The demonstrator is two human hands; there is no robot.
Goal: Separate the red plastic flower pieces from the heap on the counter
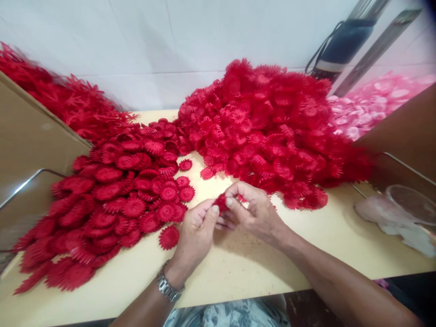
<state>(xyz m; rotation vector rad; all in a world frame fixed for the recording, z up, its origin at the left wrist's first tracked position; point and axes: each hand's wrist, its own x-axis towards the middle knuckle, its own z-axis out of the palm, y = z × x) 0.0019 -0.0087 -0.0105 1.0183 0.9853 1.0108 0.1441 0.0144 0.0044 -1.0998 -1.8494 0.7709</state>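
Note:
Between my two hands, above the table (248, 281), is a small red fabric flower piece (222, 203) with fringed edges. My left hand (199, 227), a metal watch on its wrist, pinches it from the left with thumb and fingers. From the right, the thumb and forefinger of my right hand (248, 206) grip the same piece. Part of it is hidden by the fingers. Left of my left hand lies a single round red flower piece (169, 237), beside a wide heap of similar flower discs (112, 190). Beyond my right hand rises a larger pile of loose red petal pieces (262, 122).
Cardboard panels stand at the left (34, 118) and right (408, 131). Pink petals (378, 102) lie behind the right panel, and star-shaped red pieces (75, 100) at the left back. A dark bottle (344, 45) leans by the wall; a clear plastic container (410, 204) sits at right.

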